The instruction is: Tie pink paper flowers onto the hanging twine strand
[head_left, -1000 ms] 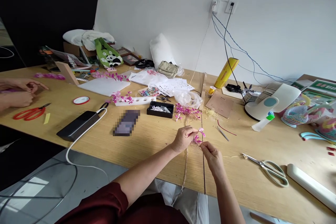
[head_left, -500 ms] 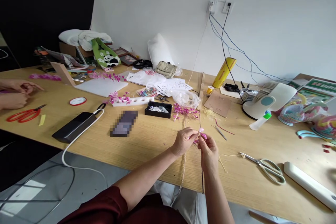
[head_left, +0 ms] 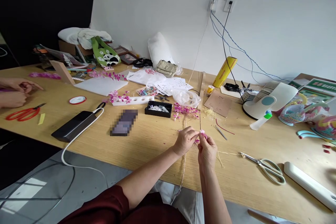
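Observation:
Between my fingertips, above the table's front part, is a small pink-and-white artificial flower (head_left: 202, 132). My left hand (head_left: 186, 140) pinches it from the left, thumb and forefinger together. Closed on its lower right side is my right hand (head_left: 207, 148). More magenta petals show between the hands, partly hidden. Pale braided cord (head_left: 183, 171) hangs over the table edge below my left hand. A thin cream thread (head_left: 228, 153) runs from beside my right hand toward the scissors (head_left: 267, 171). Just beyond my hands lies a bunch of magenta flowers (head_left: 185, 110).
A black tray (head_left: 158, 109) of small parts and a phone (head_left: 124, 122) lie left of centre. Tweezers (head_left: 221, 133) rest right of my hands, with a white fan (head_left: 267, 99) farther back. At far left are another person's hands (head_left: 17, 91), near red-handled scissors (head_left: 25, 113).
My right hand has shifted slightly left and turned, its fingers closing more over the flower. The thread beside it has moved a little. My left hand stays nearly in place.

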{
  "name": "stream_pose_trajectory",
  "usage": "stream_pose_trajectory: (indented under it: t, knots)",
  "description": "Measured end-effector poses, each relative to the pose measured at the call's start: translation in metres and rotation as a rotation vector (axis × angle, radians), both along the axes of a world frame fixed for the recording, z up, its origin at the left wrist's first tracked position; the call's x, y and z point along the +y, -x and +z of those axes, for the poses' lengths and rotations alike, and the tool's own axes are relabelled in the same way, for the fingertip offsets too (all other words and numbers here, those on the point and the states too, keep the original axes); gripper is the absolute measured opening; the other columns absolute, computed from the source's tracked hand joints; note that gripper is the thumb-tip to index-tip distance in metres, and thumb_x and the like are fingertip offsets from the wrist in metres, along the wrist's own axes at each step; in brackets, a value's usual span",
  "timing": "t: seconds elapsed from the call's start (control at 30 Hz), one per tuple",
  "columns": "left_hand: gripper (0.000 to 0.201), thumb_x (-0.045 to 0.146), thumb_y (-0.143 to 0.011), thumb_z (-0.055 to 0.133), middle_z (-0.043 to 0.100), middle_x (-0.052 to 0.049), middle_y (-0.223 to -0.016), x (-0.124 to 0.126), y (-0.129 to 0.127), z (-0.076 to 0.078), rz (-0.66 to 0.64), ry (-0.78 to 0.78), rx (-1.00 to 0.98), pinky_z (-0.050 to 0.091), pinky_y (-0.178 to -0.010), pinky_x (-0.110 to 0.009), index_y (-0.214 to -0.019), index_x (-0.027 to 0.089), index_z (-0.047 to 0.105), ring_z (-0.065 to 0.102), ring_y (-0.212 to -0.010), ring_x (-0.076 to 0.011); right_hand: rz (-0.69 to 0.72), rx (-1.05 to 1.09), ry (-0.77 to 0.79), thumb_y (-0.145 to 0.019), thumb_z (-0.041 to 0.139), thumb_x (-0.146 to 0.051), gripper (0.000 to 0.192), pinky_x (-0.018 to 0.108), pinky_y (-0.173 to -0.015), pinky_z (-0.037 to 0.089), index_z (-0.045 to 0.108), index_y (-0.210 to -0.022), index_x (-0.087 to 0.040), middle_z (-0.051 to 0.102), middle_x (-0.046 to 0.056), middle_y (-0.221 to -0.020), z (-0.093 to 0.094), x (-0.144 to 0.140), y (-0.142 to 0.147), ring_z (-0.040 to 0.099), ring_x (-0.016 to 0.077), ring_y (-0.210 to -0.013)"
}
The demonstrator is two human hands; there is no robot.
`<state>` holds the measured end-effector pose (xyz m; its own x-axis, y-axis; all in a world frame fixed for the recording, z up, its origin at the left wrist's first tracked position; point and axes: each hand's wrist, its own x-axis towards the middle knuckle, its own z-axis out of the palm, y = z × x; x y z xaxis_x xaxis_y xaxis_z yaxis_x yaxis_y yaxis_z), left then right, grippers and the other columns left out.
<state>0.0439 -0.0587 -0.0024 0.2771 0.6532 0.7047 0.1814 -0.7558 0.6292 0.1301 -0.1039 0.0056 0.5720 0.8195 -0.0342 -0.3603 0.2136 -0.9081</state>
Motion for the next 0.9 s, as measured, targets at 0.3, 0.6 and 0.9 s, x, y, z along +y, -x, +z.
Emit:
stream_pose_trajectory:
  t: [0.3,0.6,0.9]
  knots:
    - [0.015,0.021,-0.083,0.048,0.059,-0.004,-0.074,0.002,-0.002,-0.001,-0.005,-0.015,0.036,0.047,-0.068,-0.024,-0.085,0.016,0.062,0.057,-0.074,-0.0127,-0.014,-0.003,0.013,-0.054,0.074,-0.036,0.029,0.019,-0.036,0.013,0.059,-0.066,-0.015,0.037,-0.008,-0.049,-0.005,0.001,-0.003,0.020,0.0019,-0.039]
    - [0.013,0.015,-0.079,0.052,0.063,-0.005,-0.080,-0.003,-0.003,0.005,-0.105,0.153,0.028,0.046,-0.071,-0.026,-0.087,0.017,0.062,0.057,-0.076,-0.0133,-0.064,0.053,-0.010,-0.053,0.075,-0.032,0.028,0.019,-0.036,0.013,0.059,-0.067,-0.015,0.038,-0.009,-0.049,-0.008,0.000,-0.008,0.021,0.0016,-0.039]
    - [0.026,0.029,-0.063,0.071,0.055,0.001,-0.061,-0.010,0.001,0.014,-0.656,1.128,-0.428,0.039,-0.054,-0.020,-0.077,0.010,0.058,0.049,-0.051,-0.0057,0.010,0.022,-0.079,-0.060,0.072,-0.031,0.023,0.017,-0.035,0.015,0.057,-0.070,-0.016,0.036,-0.009,-0.050,-0.008,-0.005,-0.017,0.021,0.0012,-0.038]
